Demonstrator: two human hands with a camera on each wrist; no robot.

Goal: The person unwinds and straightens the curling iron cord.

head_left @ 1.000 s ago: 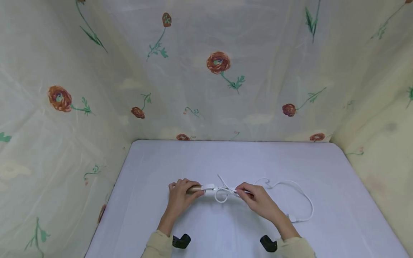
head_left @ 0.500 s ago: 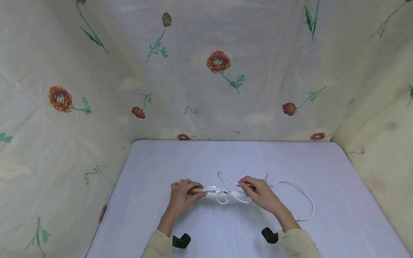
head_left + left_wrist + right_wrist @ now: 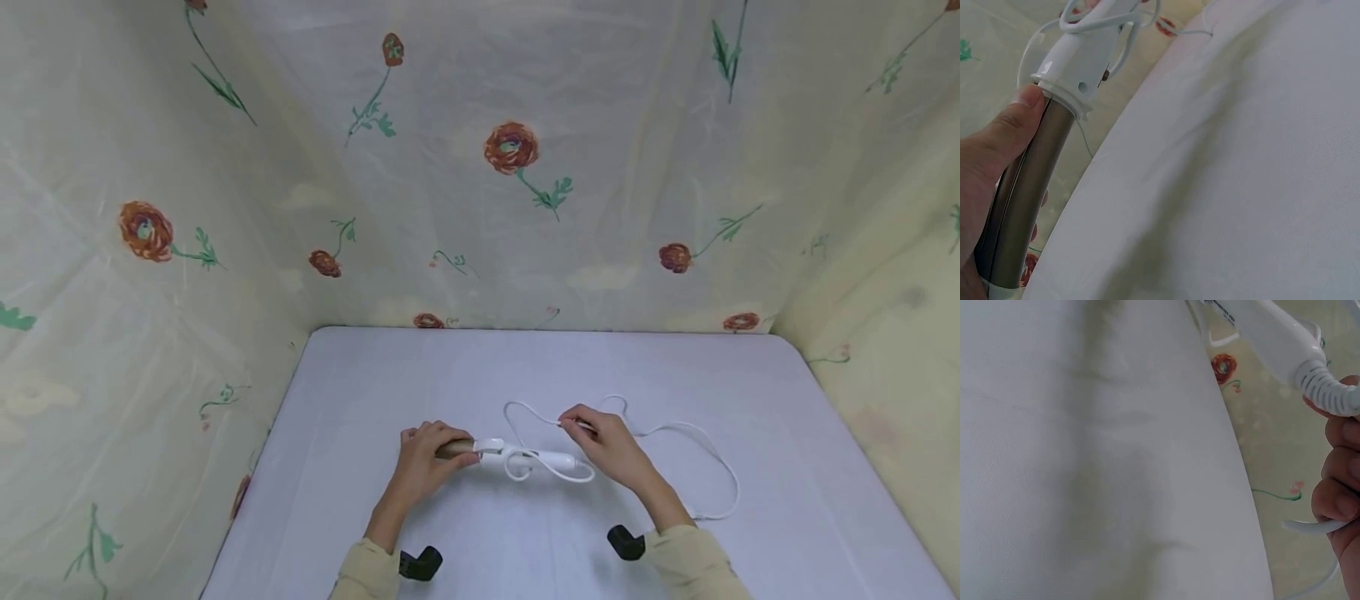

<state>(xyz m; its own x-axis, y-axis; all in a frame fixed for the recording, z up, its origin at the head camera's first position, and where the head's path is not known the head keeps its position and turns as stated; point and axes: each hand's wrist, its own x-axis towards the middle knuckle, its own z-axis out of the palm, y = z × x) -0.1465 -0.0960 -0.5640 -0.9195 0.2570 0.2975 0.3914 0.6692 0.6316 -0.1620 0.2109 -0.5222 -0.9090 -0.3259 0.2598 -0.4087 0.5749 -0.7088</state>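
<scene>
My left hand point(image 3: 427, 458) grips a curling iron by its bronze barrel point(image 3: 1029, 206), the thumb lying along it near the white collar. The white handle point(image 3: 557, 461) points right, above the table. A white cord point(image 3: 517, 410) loops around the handle and rises in a curve behind it. Just beyond the handle's end, my right hand point(image 3: 611, 446) pinches a stretch of that cord between thumb and fingers. In the right wrist view, the ribbed cord sleeve point(image 3: 1329, 390) at the handle's end overlaps the curled fingers.
The rest of the cord trails in a wide loop over the right side of the white table point(image 3: 375, 375). Flower-printed cloth point(image 3: 510, 225) hangs around the back and sides. A black wrist mount point(image 3: 422, 564) sits under each forearm.
My right hand has moved right and slightly up with the cord, leaving the handle's end uncovered. The cord stretch behind the handle has widened into a curve. The left hand keeps its grip.
</scene>
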